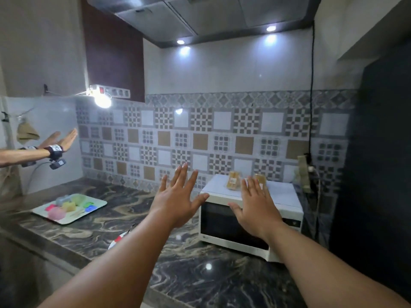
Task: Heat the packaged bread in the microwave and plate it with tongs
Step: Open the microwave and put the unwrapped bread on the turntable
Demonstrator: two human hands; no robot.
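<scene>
A white microwave (287,221) with a dark door stands shut on the marble counter at the right. Two packets of bread (232,180) lie on its top; the right one (260,177) is partly hidden by my right hand. My left hand (178,201) is raised in front of me, fingers spread and straight, holding nothing. My right hand (258,210) is held up the same way in front of the microwave, also empty. A plate (115,240) with a red mark peeks out from under my left forearm. No tongs are in view.
A pale tray (99,204) with several coloured items sits on the counter (200,274) at the left. Another person's hands (64,141) with wrist straps reach in from the far left. A dark tall unit (378,152) stands right of the microwave. Cables hang beside it.
</scene>
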